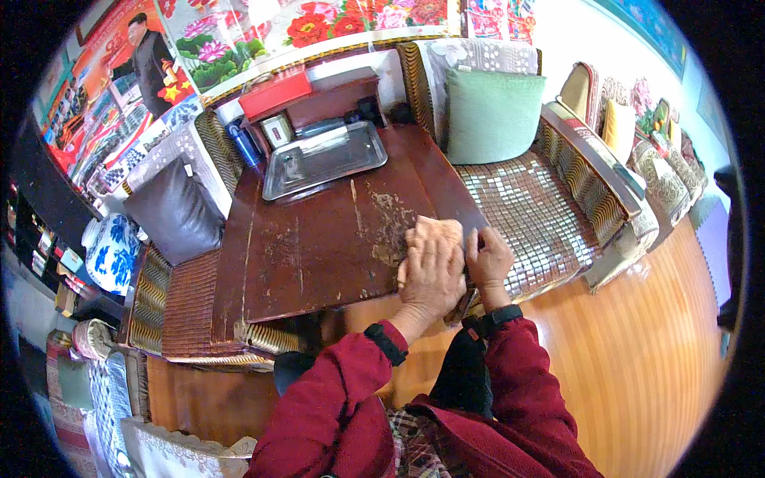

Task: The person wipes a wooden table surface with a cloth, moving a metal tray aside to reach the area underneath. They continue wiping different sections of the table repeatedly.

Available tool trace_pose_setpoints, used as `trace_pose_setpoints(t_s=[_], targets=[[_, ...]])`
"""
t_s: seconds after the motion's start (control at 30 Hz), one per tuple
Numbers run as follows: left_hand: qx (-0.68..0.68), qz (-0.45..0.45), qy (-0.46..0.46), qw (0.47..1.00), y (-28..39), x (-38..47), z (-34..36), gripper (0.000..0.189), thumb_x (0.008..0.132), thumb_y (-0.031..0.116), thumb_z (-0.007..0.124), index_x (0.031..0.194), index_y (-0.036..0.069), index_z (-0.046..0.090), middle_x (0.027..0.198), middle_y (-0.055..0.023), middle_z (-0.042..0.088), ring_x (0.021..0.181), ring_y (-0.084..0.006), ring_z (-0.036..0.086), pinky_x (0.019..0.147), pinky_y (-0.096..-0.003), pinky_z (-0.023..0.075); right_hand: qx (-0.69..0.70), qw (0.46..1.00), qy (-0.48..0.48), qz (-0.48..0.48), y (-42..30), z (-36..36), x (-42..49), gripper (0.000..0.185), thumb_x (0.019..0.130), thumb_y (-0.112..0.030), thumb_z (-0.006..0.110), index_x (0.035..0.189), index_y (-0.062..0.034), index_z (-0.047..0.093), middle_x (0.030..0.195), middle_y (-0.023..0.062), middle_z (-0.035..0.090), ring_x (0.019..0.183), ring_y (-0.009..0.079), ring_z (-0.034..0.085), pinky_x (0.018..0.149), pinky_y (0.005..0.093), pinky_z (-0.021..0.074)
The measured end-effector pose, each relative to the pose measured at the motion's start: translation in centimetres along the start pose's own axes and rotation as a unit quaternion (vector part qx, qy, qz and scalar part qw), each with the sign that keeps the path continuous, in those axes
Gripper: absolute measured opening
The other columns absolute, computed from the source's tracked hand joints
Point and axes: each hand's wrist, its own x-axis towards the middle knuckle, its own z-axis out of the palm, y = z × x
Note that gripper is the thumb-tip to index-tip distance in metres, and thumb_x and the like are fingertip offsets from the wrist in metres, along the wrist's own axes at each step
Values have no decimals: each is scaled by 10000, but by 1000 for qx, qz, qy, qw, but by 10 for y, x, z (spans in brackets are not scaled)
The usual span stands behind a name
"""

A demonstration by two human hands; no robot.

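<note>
My left hand (431,278) lies flat over a folded peach-coloured cloth (439,228) and presses it onto the dark red-brown wooden table (311,251). Part of the cloth shows beyond the fingertips and at the hand's left side. The tabletop finish is worn, with pale scratches and a rough, peeled patch near the cloth. My right hand (491,263) is curled at the table's right edge, thumb towards the tabletop; its fingertips are hidden.
A metal tray (326,161) sits at the table's far end, before a small shelf holding a red box (275,92). Nearby stands a blue can (244,145). Seats flank the table, one with a green cushion (495,116), the other with a dark cushion (176,212).
</note>
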Motion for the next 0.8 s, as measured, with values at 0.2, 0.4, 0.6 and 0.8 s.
trace_pose_setpoints(t_s=[0.2,0.4,0.6,0.8], targets=[[47,121,30,991,-25,-18,-6,503,905,256,553,1381,97,514,1348,-148,558,1198,-335,560,954,-513,451,47,999,21,-18,3,0,0,278,915,-227,667,707,-92,541,693,90,567,606,316,588,544,409,465],[97,90,-35,991,-82,-73,-36,548,926,251,534,1456,132,466,1401,-128,533,1245,-308,538,993,-471,436,17,1000,8,-20,6,1,-1,302,937,-255,655,708,-92,542,698,85,575,605,316,589,546,411,458],[131,30,-52,989,-157,-142,-75,614,902,273,611,1467,123,422,1481,-133,470,1361,-342,477,991,-468,429,12,1000,7,-14,11,6,-2,293,940,-259,648,720,-88,558,706,87,585,619,318,593,559,416,458],[153,-32,-111,981,-222,-202,-124,570,905,245,613,1443,124,467,1428,-129,506,1335,-331,488,979,-489,430,18,1000,9,-12,12,7,-3,306,926,-279,662,712,-89,555,689,91,576,618,319,593,553,420,453]])
